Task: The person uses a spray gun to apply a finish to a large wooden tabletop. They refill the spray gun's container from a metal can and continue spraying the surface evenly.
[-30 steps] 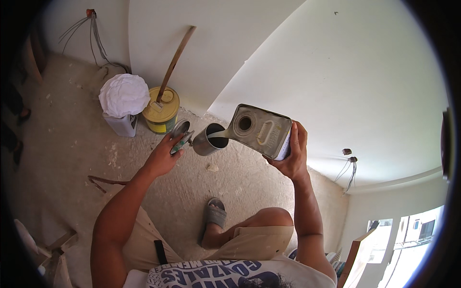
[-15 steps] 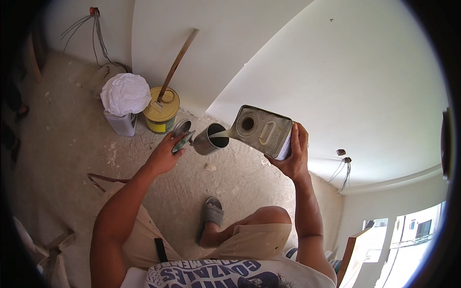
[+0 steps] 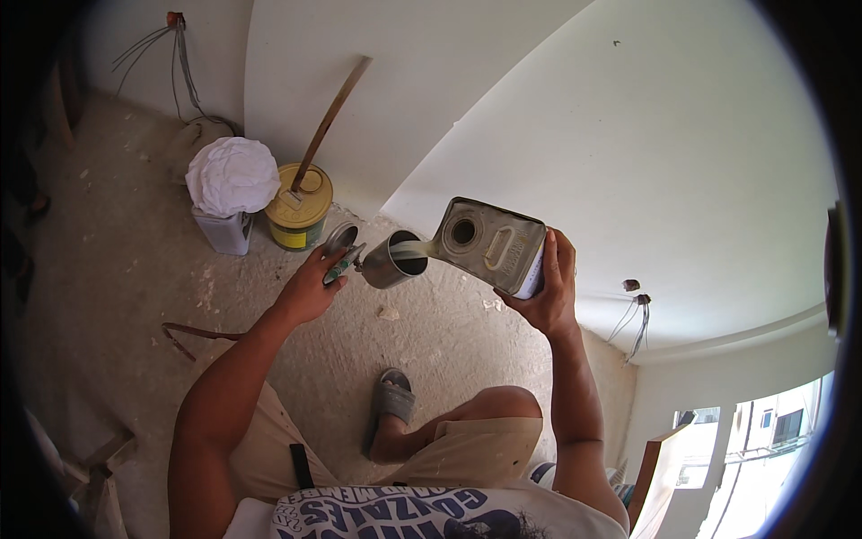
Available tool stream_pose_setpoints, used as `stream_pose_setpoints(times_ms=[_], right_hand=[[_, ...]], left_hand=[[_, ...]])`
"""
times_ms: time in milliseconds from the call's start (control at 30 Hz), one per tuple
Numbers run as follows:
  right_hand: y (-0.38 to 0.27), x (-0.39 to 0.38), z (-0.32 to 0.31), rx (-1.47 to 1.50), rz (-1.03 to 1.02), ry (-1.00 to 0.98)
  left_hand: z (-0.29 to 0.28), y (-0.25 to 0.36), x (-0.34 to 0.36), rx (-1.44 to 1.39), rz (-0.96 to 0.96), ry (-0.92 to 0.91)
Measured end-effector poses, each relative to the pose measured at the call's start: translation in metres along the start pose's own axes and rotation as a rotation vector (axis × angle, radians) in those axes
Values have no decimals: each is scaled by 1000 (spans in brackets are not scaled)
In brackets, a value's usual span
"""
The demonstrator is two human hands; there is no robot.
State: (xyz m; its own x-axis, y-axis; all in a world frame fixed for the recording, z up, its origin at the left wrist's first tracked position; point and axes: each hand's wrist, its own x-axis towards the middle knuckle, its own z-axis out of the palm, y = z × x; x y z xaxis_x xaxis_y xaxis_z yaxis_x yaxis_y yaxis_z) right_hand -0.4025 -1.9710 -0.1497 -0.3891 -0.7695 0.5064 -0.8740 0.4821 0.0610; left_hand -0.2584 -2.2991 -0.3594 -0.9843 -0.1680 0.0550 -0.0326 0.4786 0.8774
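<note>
My right hand (image 3: 544,292) grips a rectangular metal can (image 3: 492,246) with a round opening and a top handle, tilted to the left. A pale liquid stream (image 3: 415,251) runs from its corner into a small metal cup (image 3: 388,260). My left hand (image 3: 312,286) holds that cup by its side, together with a round lid (image 3: 339,239) and a thin green-handled tool (image 3: 344,262). Both hands are raised above the dusty concrete floor (image 3: 117,296).
A yellow paint can (image 3: 298,211) with a wooden stick (image 3: 329,119) leaning in it stands by the white wall. Beside it a grey container (image 3: 223,230) carries a white cloth bundle (image 3: 232,174). Wires (image 3: 171,54) hang at the corner. My sandalled foot (image 3: 390,404) rests below.
The metal can has tipped further toward the cup, and pale liquid now flows from it into the cup. My left hand stays nearly where it was.
</note>
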Motion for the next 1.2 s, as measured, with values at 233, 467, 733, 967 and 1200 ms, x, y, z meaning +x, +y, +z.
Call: stream_pose_setpoints(times_ms=[233,467,733,967,1200], right_hand=[[0,0,-1,5,5,0],[-1,-1,-2,-24,11,-11],[-1,-2,-2,-15,30,-30],[1,-2,-3,-3,39,-31],[4,-5,-2,-1,50,-52]], left_hand=[[-1,2,2,-12,3,-6],[4,-2,5,-15,37,-9],[9,-6,8,-28,66,-7],[9,-3,11,-30,53,-18],[14,-6,13,-61,75,-15]])
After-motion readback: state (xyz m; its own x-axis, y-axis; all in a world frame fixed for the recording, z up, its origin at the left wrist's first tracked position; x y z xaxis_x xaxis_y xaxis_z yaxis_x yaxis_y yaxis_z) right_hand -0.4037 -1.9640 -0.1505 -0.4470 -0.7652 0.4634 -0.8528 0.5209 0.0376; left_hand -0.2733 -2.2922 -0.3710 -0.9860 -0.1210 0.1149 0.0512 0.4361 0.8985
